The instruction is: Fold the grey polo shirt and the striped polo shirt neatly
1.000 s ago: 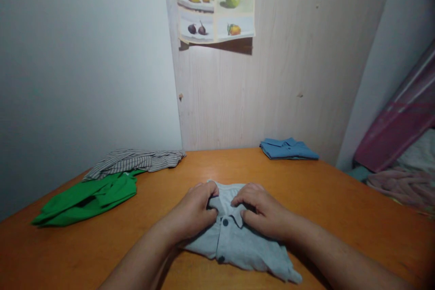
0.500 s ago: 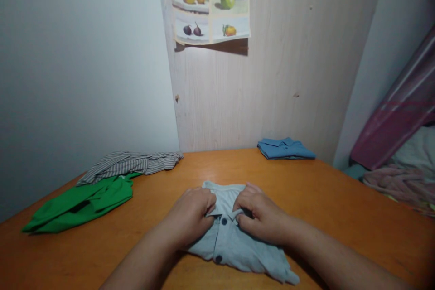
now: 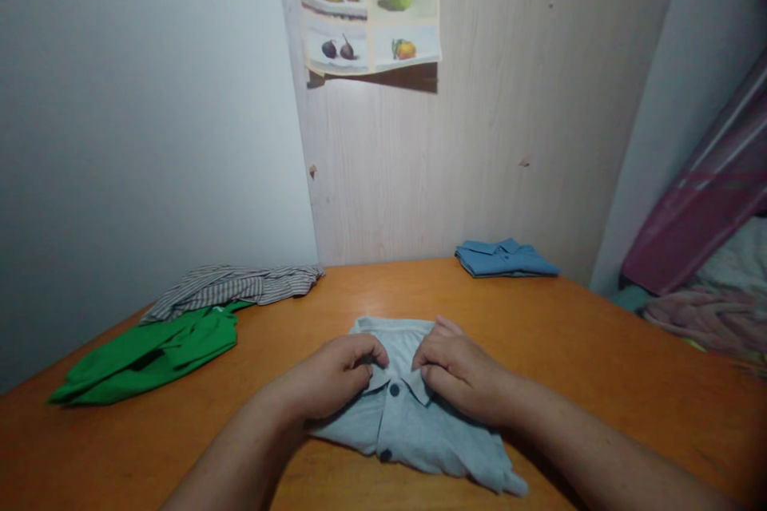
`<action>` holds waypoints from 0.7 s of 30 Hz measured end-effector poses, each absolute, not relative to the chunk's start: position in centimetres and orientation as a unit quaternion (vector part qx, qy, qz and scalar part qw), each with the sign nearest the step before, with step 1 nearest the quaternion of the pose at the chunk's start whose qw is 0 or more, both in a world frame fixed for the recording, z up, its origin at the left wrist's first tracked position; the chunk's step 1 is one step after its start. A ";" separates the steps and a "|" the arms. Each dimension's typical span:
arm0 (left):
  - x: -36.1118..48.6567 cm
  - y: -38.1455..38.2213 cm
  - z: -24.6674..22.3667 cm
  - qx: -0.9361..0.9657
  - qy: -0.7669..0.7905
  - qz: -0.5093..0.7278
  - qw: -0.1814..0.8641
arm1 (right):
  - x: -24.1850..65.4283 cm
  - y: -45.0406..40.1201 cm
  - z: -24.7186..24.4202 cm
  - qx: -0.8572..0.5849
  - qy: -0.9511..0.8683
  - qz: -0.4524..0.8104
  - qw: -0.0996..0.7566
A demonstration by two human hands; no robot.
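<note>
A pale grey-blue shirt [image 3: 413, 435] with dark buttons lies front up on the table before me, its collar towards the far side. My left hand [image 3: 344, 375] bends over the left collar flap, with the thumb and index finger on the cloth and a small gap between them. On the opposite flap, my right hand [image 3: 455, 371] pinches the collar edge between thumb and curled fingers. The shirt's sides are partly hidden beneath both hands. A loose end of cloth sticks out at the lower right.
At the table's far left, a striped garment [image 3: 233, 287] lies loosely behind a green garment [image 3: 149, 359]. A folded blue shirt [image 3: 506, 259] sits at the back right. The wooden table [image 3: 599, 391] meets a wall at the back. Bedding [image 3: 713, 315] is heaped beyond its right edge.
My left hand has shifted slightly, its index finger now further over the collar. The collar flaps lie flatter and spread wider. My right hand stays at its flap.
</note>
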State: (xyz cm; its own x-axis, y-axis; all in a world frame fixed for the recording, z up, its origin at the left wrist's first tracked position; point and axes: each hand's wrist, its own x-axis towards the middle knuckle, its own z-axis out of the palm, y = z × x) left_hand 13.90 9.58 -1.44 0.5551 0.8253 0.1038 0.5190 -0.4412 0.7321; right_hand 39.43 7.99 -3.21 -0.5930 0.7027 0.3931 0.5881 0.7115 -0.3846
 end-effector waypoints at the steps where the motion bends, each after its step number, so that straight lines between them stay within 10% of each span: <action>1: 13.9 9.5 -1.5 0.822 0.407 0.222 0.331 | 39.4 7.9 -3.2 -0.362 -0.886 0.105 0.268; 21: 13.4 9.6 -0.5 0.810 0.418 0.242 0.334 | 39.6 8.2 -3.5 -0.367 -0.879 0.102 0.287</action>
